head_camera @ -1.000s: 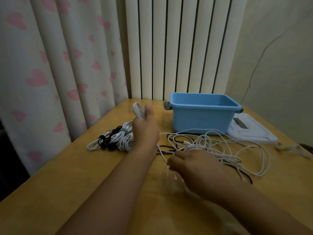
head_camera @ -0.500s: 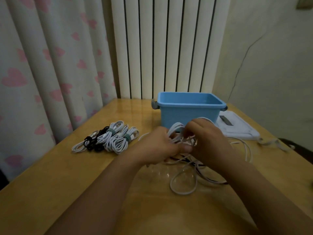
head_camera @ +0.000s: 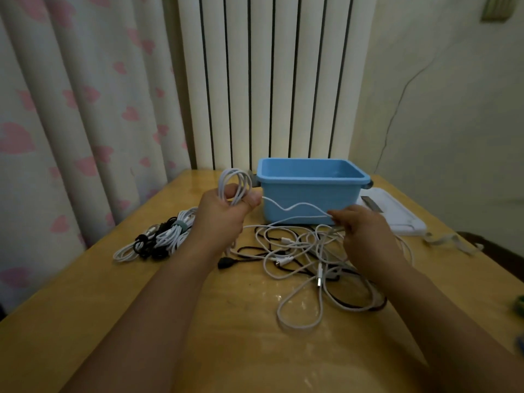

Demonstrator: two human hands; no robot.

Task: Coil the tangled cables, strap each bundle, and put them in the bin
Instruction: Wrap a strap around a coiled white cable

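My left hand (head_camera: 224, 214) grips a few loops of white cable (head_camera: 235, 184) held upright above the table. The same cable runs rightwards in a wavy line to my right hand (head_camera: 365, 234), which pinches it between thumb and fingertips in front of the blue bin (head_camera: 309, 195). Below my right hand lies a tangle of white and black cables (head_camera: 300, 251) spread over the wooden table (head_camera: 85, 307). Coiled, strapped bundles (head_camera: 161, 236) in white and black lie to the left of my left hand. The bin looks empty.
A white flat device (head_camera: 397, 214) lies to the right of the bin, with a pale strap (head_camera: 450, 241) beside it. A radiator and a heart-patterned curtain stand behind the table. The table's right edge runs close by.
My hands were together over the tangle; now they have drawn apart, the left raised with loops of white cable and the right pulling the strand out to the right.
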